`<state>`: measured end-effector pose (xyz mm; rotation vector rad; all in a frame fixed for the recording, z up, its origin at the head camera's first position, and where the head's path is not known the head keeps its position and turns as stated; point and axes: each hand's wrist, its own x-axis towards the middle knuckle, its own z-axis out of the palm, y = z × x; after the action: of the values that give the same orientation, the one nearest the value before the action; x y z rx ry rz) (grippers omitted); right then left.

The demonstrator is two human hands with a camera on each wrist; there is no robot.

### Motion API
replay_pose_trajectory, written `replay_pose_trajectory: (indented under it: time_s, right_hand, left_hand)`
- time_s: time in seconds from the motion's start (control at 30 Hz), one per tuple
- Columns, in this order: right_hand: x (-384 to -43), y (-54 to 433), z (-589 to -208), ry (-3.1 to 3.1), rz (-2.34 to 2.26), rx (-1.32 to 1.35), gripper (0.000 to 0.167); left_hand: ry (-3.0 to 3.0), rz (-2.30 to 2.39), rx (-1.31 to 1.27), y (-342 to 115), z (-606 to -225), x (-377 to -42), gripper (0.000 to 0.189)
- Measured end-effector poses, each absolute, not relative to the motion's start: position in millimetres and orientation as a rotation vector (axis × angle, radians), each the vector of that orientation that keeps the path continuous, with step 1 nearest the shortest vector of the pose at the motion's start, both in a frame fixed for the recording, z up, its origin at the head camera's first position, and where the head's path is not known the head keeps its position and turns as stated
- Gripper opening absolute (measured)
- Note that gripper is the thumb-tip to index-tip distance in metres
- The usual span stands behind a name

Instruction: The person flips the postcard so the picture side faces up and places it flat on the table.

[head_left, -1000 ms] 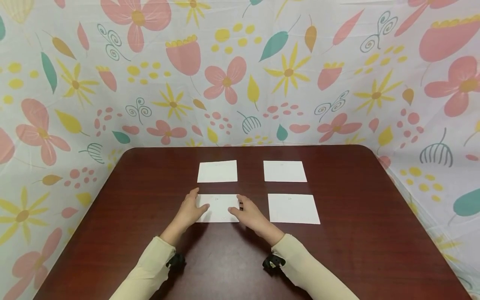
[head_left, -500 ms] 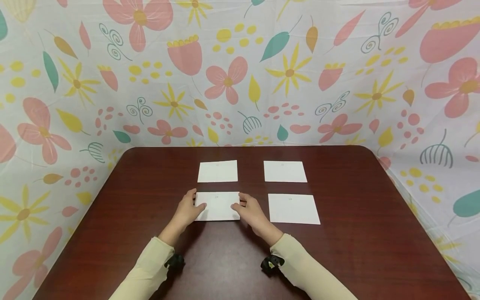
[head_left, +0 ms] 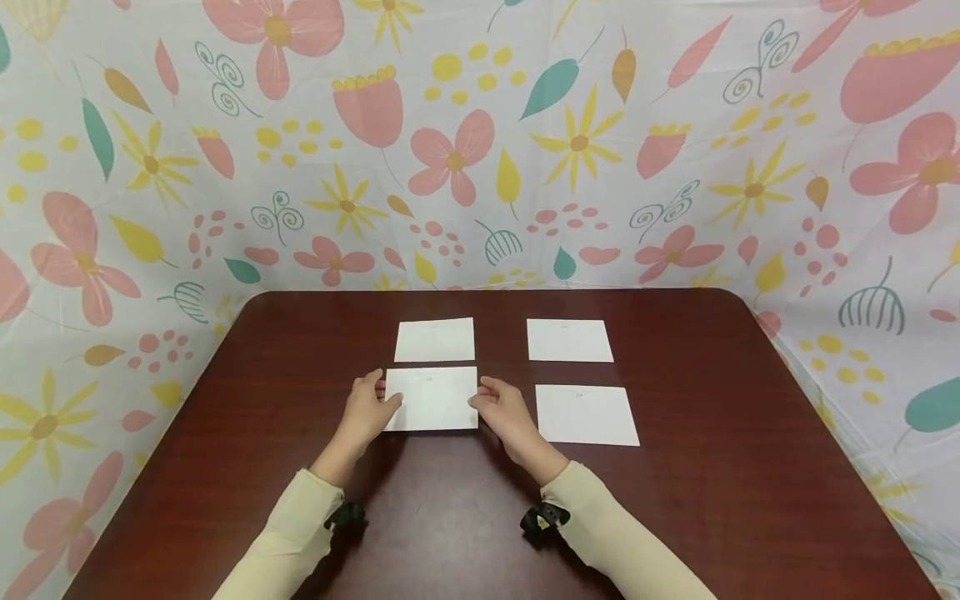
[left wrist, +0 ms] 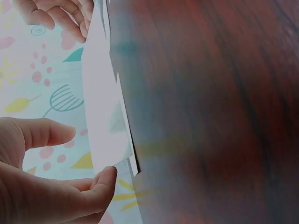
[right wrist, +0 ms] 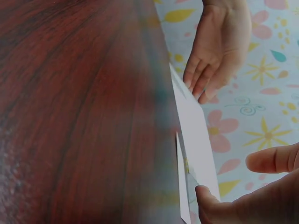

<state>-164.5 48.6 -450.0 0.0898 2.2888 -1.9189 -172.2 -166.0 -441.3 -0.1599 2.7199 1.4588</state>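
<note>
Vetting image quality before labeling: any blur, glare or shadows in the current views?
Head: largely sharp, soft shadows and pale sheen on the tabletop; left wrist: near-left card washed out, tabletop blurred; right wrist: tabletop hazy mid-frame, pale glare lower left.

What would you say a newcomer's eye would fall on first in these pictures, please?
Probably the flowered cloth, whose pink, yellow and teal print fills the background behind the table. Next would come the white card held between the left hand and the right hand, just left of centre in the head view. Three other white cards lie close by on the dark reddish tabletop: one beyond it, two off to the right.
</note>
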Motion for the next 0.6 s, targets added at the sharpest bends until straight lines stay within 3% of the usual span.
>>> replay_pose_trajectory:
  time_s: [0.6]
  right_hand:
    - [-166.3,52.9,-437.6,2.320,-1.924,-0.016,0.044]
  left_hand:
    - [2.719,1.705,-0.209,-164.7,-432.9,-170.3,0.049]
